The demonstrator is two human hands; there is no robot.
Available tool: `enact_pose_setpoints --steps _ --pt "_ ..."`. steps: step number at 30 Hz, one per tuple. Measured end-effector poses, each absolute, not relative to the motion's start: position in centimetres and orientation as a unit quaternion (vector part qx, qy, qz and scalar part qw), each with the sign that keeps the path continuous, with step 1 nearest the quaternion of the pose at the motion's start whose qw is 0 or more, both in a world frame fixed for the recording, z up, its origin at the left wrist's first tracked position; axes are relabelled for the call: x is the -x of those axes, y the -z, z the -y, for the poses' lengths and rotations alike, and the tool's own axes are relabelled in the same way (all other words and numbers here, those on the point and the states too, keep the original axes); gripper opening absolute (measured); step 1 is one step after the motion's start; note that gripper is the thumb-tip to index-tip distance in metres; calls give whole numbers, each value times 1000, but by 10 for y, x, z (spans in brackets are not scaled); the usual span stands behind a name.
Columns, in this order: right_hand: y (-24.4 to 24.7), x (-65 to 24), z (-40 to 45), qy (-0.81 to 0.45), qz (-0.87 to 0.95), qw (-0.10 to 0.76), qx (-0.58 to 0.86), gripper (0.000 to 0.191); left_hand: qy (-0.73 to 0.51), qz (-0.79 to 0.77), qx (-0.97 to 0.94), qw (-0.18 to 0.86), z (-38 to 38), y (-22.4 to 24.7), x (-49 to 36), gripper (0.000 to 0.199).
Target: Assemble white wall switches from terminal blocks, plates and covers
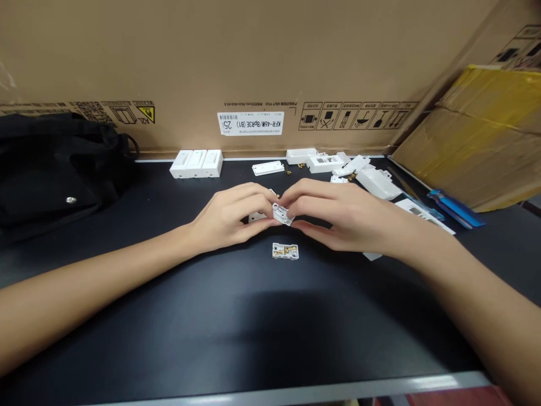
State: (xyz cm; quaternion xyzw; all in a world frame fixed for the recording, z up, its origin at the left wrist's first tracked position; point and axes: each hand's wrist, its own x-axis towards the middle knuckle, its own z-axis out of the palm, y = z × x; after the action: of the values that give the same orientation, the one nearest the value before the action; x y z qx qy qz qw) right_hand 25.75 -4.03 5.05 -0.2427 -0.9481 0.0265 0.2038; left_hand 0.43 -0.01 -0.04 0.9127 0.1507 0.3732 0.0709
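Observation:
Near the middle of the black table, my left hand (236, 211) and my right hand (333, 211) meet around a small white plastic switch part (282, 214). Fingertips of both hands pinch it from either side, and its moulded inner face shows. Just beyond my left fingers lies another white piece (256, 216), partly hidden by them. Closer to me, a white switch base (285, 251) with brass contacts rests flat on the table. Part of a white piece (372, 256) shows from under my right wrist.
Three joined white switches (196, 164) stand at the back left. White housings (325, 163) and small brass bits (301, 165) are scattered at the back right. A blue-handled screwdriver (456, 208) lies by a taped box (473, 138). A black bag (63, 169) sits left; a large carton (253, 67) closes the back.

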Motion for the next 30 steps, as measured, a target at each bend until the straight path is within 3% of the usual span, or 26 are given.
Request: enact_pose_setpoints --steps 12,18,24,30 --pt "-57 -261 42 -7 950 176 257 19 -391 -142 -908 54 2 -1 -4 11" --pt "-90 -305 37 57 873 211 435 10 -389 -157 -906 45 1 2 -4 14" --pt "-86 -359 12 38 787 39 614 7 -367 -156 -916 53 -1 5 -4 16" --pt "-74 -358 4 -60 796 11 603 11 -339 -173 -923 56 0 4 -5 19"
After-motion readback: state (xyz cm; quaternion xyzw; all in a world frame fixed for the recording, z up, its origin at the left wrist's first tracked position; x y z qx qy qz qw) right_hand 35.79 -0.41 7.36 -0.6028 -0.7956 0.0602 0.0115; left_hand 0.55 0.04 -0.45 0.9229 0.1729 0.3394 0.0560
